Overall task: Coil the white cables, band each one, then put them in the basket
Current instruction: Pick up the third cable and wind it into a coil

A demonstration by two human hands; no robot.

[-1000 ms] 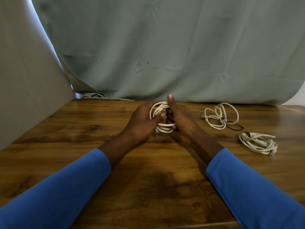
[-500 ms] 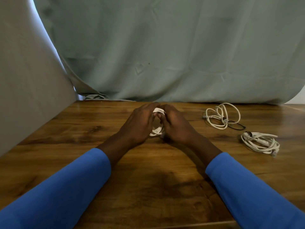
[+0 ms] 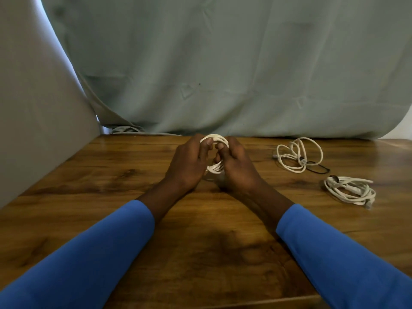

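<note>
Your left hand [image 3: 189, 162] and right hand [image 3: 237, 167] each pinch the coil [image 3: 214, 137], held between them over the table [image 3: 107, 188]. Half a second ago they squeezed it flat; now it's a ring again, no band showing, so banding likely comes next.

No writing, label, brand, number or sign can be read anywhere in this view. The coiled white round cable [image 3: 214, 168] gripped between the left hand [image 3: 189, 162] and the right hand [image 3: 237, 167] shows only plain sheath. The looped white cable [image 3: 298, 156] and the bundled white cable [image 3: 350, 191], both to the right of the grip, are too small to show any print.
</note>
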